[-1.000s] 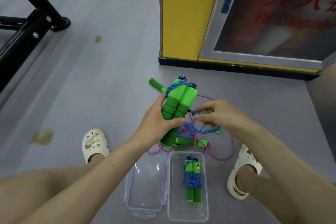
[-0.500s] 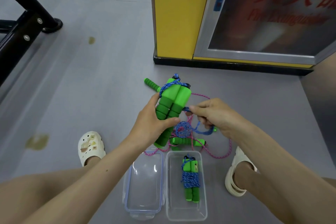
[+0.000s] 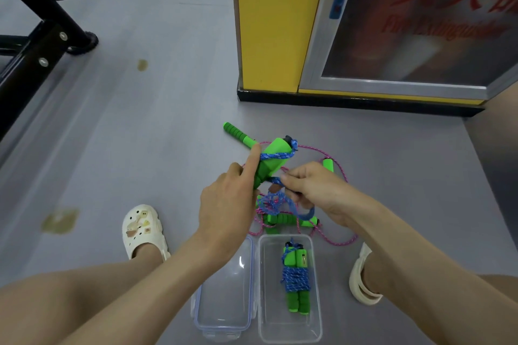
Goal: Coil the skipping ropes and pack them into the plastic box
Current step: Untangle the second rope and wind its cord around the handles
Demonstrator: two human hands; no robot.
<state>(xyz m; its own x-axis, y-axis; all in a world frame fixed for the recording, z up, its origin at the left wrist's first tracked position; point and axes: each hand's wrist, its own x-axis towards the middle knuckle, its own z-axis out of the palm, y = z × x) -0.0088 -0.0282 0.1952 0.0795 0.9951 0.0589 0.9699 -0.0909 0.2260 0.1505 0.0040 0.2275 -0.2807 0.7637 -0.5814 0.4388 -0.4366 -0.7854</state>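
Note:
My left hand [image 3: 227,202] grips a pair of green foam handles [image 3: 273,159] held together, index finger stretched along them. My right hand [image 3: 314,190] pinches the blue rope [image 3: 276,180] beside the handles, and a turn of it lies across their top end. Loose blue rope hangs in a tangle below my hands. A clear plastic box [image 3: 290,333] on the floor holds one coiled blue rope with green handles [image 3: 295,280]. A pink rope [image 3: 333,159] with green handles [image 3: 238,133] lies spread on the floor behind.
The box's clear lid [image 3: 224,314] lies open to its left. My feet in white clogs [image 3: 143,228] flank the box. A yellow cabinet [image 3: 269,22] with a glass door stands ahead. Black gym equipment [image 3: 36,33] sits at the far left on the grey floor.
My left hand has turned the handles so they tilt to the right, and its index finger is now stretched out. My right hand has brought the blue rope close against the handles.

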